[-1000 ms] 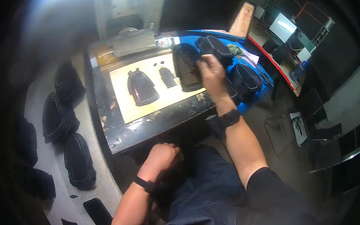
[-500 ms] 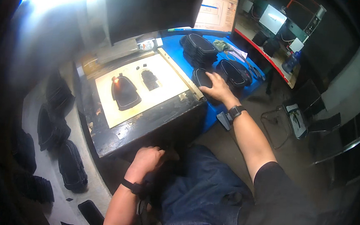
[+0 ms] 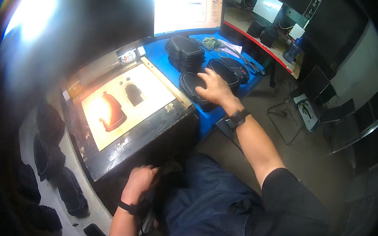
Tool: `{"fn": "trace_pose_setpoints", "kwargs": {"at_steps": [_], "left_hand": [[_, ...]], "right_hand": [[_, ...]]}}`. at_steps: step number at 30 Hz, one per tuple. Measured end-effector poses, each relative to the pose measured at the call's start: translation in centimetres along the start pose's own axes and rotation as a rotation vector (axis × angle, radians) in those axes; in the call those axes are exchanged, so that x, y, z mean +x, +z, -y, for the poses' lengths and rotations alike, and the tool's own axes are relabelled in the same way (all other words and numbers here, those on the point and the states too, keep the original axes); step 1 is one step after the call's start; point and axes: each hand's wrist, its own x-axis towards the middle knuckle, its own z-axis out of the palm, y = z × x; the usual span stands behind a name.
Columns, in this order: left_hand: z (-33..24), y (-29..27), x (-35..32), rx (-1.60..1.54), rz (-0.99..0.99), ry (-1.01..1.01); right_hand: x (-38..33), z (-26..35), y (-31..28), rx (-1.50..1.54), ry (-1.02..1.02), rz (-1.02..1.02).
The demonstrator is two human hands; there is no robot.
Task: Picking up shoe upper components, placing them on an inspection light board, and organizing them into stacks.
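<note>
From my remote view, everything hangs on how the right hand [image 3: 218, 90] sits against the near stack [image 3: 190, 82] of dark pads: the stack lies to the left of the palm, on the blue tabletop [image 3: 159, 57], with the fingertips over its right-hand edge. I see those fingers spread and slightly bent, thumb apart, not closed around anything; whether the tips press on the top pad I can't tell. The right hand is clearly the nearer one, since the left hand [image 3: 141, 181] rests low by the person's lap, well apart from the stack, its fingers curled and their ends lost in shade, so I can't tell if it grips anything. As I read it, the stack's long axis slants from upper left to lower right, running across the line of the reaching fingers; its rounded upper-left end points toward the monitor [image 3: 184, 14], while the opposite end runs toward the tabletop's near edge, partly masked by the hand. A taller stack [image 3: 185, 53] stands just behind it, and another stack [image 3: 223, 72] just beyond the fingers
</note>
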Motion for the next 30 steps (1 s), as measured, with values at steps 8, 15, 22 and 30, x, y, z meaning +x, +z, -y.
{"fn": "trace_pose_setpoints", "kwargs": {"at_steps": [8, 15, 22, 30], "left_hand": [[-0.1, 0.0, 0.0, 0.023, 0.048, -0.024], [0.0, -0.3, -0.2, 0.012, 0.053, -0.028], [0.8, 1.0, -0.2, -0.006, 0.016, -0.036], [1.0, 1.8, -0.4, -0.028, 0.012, -0.047]], "right_hand": [[4.4, -8.4, -3.6, -0.121, 0.317, -0.210], [3.8, -11.4, -2.2, -0.287, 0.337, -0.038], [3.4, -4.7, -3.8, 0.486, -0.154, -0.655], [2.3, 9.9, 0.2, 1.472, 0.300, 0.352]]}}
